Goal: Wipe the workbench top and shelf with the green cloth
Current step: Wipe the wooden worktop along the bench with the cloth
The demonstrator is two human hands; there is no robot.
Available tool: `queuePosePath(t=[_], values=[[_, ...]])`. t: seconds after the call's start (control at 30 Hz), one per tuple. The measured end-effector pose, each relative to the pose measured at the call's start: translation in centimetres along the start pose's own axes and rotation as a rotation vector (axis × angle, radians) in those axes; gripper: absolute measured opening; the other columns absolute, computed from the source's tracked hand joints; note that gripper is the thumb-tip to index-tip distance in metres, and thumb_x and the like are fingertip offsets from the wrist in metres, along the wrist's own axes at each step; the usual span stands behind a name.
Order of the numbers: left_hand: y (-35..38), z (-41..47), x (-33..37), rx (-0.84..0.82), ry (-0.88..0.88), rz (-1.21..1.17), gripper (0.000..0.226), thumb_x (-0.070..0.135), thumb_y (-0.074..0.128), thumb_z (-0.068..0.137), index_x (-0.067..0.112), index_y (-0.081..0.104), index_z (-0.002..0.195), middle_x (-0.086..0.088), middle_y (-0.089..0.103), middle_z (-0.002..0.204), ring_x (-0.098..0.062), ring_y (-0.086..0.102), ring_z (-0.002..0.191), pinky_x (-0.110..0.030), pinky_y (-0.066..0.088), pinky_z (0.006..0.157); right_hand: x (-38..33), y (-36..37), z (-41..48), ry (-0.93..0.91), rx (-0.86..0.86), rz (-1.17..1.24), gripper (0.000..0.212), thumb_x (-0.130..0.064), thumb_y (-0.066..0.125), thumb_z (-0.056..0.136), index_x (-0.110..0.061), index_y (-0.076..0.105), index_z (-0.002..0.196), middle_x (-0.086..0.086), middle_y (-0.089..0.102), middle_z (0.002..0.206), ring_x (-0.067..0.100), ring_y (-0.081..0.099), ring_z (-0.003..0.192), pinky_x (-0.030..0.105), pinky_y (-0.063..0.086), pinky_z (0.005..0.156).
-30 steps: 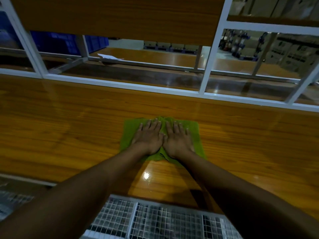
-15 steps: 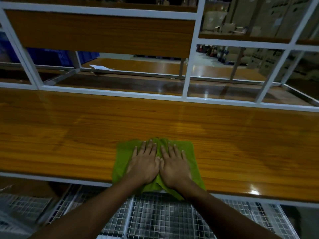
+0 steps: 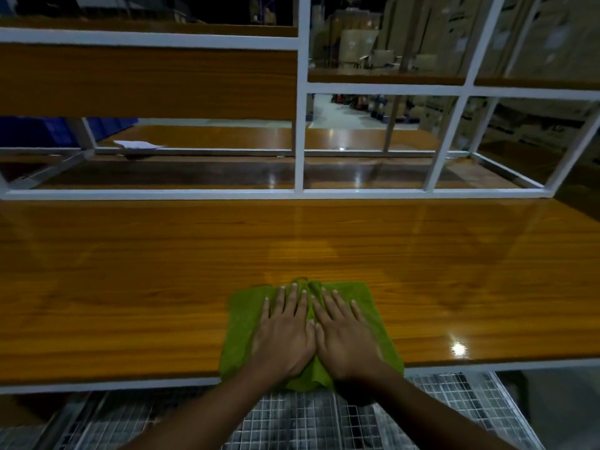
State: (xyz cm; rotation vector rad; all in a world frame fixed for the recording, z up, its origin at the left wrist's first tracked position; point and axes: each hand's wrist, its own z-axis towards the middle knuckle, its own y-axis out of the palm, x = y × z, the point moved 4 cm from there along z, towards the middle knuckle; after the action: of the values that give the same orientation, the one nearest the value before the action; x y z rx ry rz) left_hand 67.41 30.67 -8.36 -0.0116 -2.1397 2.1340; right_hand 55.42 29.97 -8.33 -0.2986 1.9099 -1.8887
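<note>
A: What does the green cloth look like?

B: It is bright green, like grass. It looks soft, like a small towel. It is almost a square, but it is not flat all over. A wrinkle runs up the middle, and there is a little bump at the far edge.

A: Where is it?

B: It lies on the workbench top, right at the front edge. The near part of it hangs a bit over the white rim there. Below that is a wire grid.

A: Is somebody holding it?

B: No one grabs it. The left hand and the right hand lie flat on top of it, side by side. The fingers are straight and a little spread. The two thumbs touch in the middle. The hands just press down, with nothing curled around the cloth.

A: Can you see all of the cloth?

B: No. The hands cover the middle. Green shows on the left, on the right, past the fingertips and between the wrists.

A: What is the bench like?

B: It is shiny brown wood with long stripes. A bright spot of light shines on it to the right of the cloth.

A: And behind it?

B: A white frame stands up at the back. It carries a wooden shelf higher up. A white paper lies on another table behind the frame, far from the cloth.
</note>
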Motion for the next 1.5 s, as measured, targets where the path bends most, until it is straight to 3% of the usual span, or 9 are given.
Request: queuePosePath(t=[0.1, 0.2, 0.4, 0.6, 0.73, 0.97, 1.5], values=[[0.2, 1.5, 2.0, -0.002, 0.045, -0.006, 0.085, 0.052, -0.017, 0.081, 0.017, -0.004, 0.157, -0.005, -0.012, 0.165, -0.025, -0.012, 0.151, -0.05, 0.0, 0.122, 2.3, -0.3, 0.1, 0.051, -0.004, 0.001, 0.089, -0.053, -0.022, 0.08, -0.026, -0.003, 0.163, -0.003, -0.013, 0.171, 0.015, -0.015, 0.157, 0.039, -0.013, 0.123], [0.4, 3.3, 3.2, -0.006, 0.056, -0.037, 0.09, 0.052, -0.02, 0.076, 0.018, -0.004, 0.157, -0.004, -0.012, 0.165, -0.024, -0.013, 0.151, -0.049, -0.002, 0.122, 4.1, -0.5, 0.7, 0.09, -0.001, 0.005, 0.091, -0.054, -0.022, 0.079, -0.026, -0.001, 0.163, -0.002, -0.011, 0.171, 0.016, -0.013, 0.157, 0.04, -0.011, 0.124], [0.4, 7.7, 4.8, -0.041, 0.04, -0.04, 0.061, 0.044, 0.01, 0.103, 0.019, -0.005, 0.157, -0.003, -0.013, 0.164, -0.024, -0.014, 0.151, -0.049, -0.004, 0.122, 7.8, -0.9, 3.6, 0.14, -0.006, 0.009, 0.095, -0.056, -0.021, 0.077, -0.028, 0.002, 0.164, -0.001, -0.008, 0.172, 0.018, -0.011, 0.158, 0.044, -0.007, 0.126], [0.5, 12.5, 5.4, -0.06, 0.048, -0.042, 0.061, 0.046, 0.009, 0.104, 0.021, -0.005, 0.157, -0.002, -0.015, 0.164, -0.023, -0.015, 0.151, -0.049, -0.004, 0.122, 10.8, -1.2, 7.4, 0.173, -0.023, -0.001, 0.099, -0.057, -0.023, 0.074, -0.027, 0.002, 0.164, 0.001, -0.006, 0.172, 0.02, -0.009, 0.159, 0.047, -0.004, 0.127], [0.1, 16.1, 5.1, -0.076, 0.07, -0.04, 0.061, 0.045, 0.012, 0.104, 0.02, -0.002, 0.158, -0.001, -0.015, 0.164, -0.022, -0.015, 0.151, -0.049, -0.005, 0.122, 12.4, -1.4, 10.7, 0.188, -0.061, -0.013, 0.08, -0.053, -0.009, 0.089, -0.026, -0.002, 0.164, 0.002, -0.01, 0.172, 0.022, -0.012, 0.158, 0.048, -0.004, 0.127], [-0.3, 23.5, 1.8, -0.06, 0.045, -0.029, 0.058, 0.045, 0.014, 0.104, 0.025, 0.002, 0.158, 0.003, -0.009, 0.165, -0.017, -0.01, 0.151, -0.046, -0.004, 0.122, 13.3, -1.4, 18.8, 0.166, -0.048, -0.044, 0.062, -0.046, 0.012, 0.108, -0.023, 0.001, 0.165, 0.005, -0.009, 0.172, 0.024, -0.008, 0.159, 0.049, -0.003, 0.127], [-1.1, 30.3, -9.0, -0.021, -0.027, -0.052, 0.057, 0.042, 0.014, 0.105, 0.024, 0.006, 0.158, 0.001, -0.003, 0.166, -0.018, -0.003, 0.152, -0.047, 0.001, 0.122, 8.3, -0.3, 31.4, 0.134, -0.059, -0.001, 0.063, -0.048, 0.014, 0.108, -0.023, 0.003, 0.165, 0.007, -0.004, 0.172, 0.027, -0.005, 0.159, 0.052, -0.001, 0.127]])
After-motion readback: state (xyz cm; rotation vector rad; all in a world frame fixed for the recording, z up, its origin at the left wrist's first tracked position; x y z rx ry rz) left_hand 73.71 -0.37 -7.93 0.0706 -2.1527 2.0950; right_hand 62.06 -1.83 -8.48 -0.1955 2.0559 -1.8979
